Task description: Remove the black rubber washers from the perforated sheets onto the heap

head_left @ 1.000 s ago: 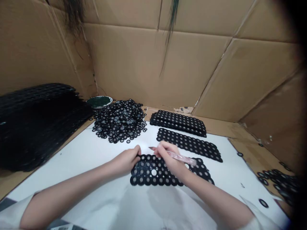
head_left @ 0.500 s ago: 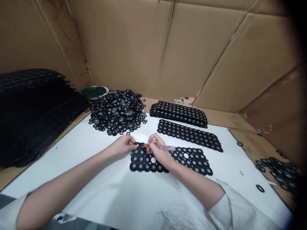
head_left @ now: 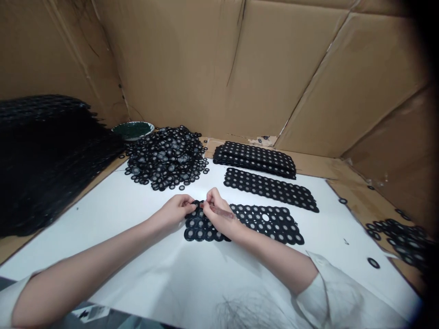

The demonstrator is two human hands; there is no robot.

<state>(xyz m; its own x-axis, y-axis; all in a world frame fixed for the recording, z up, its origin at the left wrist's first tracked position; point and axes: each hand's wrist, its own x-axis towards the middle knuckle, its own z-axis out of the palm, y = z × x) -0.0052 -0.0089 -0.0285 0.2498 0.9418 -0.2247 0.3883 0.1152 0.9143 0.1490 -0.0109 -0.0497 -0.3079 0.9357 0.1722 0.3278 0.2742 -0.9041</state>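
Left hand [head_left: 181, 206]: apparently pinching the far-left corner of the ring sheet [head_left: 254, 218].
Right hand [head_left: 219, 220]: grasping a pen-like tool [head_left: 222, 212]; whether its tip is touching the sheet, I cannot tell.
Good handling: steadying that corner flat and guiding the tip away from the left fingers is probably paying off.
Far edge: a second sheet [head_left: 270, 189] is lying just beyond.
Nearside room: the white worktop [head_left: 154, 274] is stretching toward the person.
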